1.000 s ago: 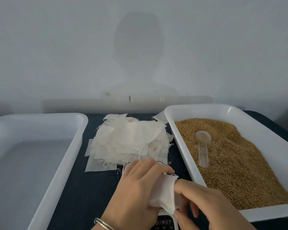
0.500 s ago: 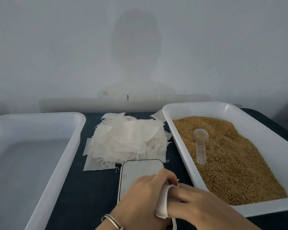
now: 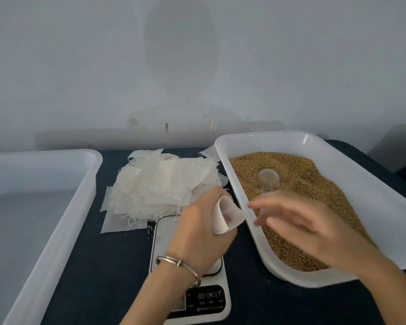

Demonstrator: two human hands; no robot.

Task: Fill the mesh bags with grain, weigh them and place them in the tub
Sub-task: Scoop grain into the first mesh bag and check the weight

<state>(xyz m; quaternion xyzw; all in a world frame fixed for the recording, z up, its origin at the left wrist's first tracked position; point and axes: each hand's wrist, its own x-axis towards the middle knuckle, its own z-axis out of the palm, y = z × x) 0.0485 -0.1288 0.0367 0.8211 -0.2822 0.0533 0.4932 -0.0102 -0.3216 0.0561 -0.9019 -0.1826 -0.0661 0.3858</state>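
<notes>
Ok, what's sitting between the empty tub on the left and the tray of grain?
In the head view, between the empty tub and the grain tray lie the pile of mesh bags and, nearer the camera, the scale on the dark tabletop.

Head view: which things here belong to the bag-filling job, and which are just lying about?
In the job:
- mesh bag, held open in the left hand
- right hand, reaching over the grain towards the scoop
- grain tray
- scale
- stack of empty bags
- empty tub

Lying about:
- bracelet on the left wrist
- dark tabletop
</notes>
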